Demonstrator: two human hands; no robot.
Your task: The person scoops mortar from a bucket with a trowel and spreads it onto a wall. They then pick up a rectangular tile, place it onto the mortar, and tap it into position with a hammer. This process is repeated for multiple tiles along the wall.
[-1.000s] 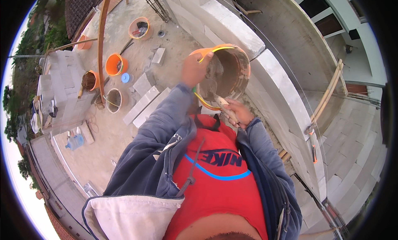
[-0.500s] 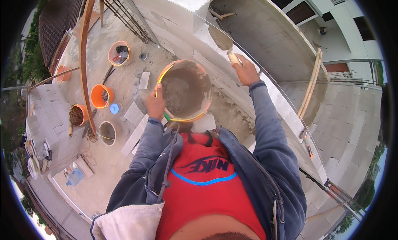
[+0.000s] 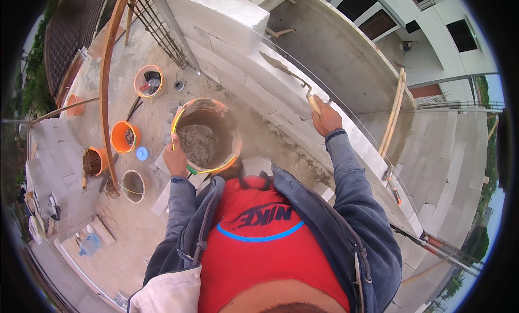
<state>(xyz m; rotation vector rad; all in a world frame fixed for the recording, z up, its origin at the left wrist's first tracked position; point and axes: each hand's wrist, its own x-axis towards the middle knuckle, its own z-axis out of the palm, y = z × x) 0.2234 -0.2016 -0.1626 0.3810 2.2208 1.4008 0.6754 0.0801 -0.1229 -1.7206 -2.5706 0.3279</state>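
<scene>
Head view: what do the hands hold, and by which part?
Left hand: the bucket, by its rim. Right hand: the trowel, by its handle.

Bucket (image 3: pixel 236 140) is orange with a grey-smeared interior, its handle (image 3: pixel 174 129) yellow with green section (image 3: pixel 191 169); mortar (image 3: pixel 197 145) grey; trowel handle (image 3: pixel 313 103) pale tan; block wall (image 3: pixel 254 86) off-white; shirt (image 3: pixel 270 264) red with bright-blue curved stripe (image 3: pixel 259 239); jacket (image 3: pixel 348 180) faded navy.

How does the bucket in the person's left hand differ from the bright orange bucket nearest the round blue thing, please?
The held bucket is gripped at its rim by the left hand; the bright orange bucket has no hand on it.
The held bucket's inside is smeared grey, while the bright orange bucket's is mostly clean orange.
The held bucket contains grey mortar; the bright orange bucket contains loose lumps.
Both are open-topped.
</scene>
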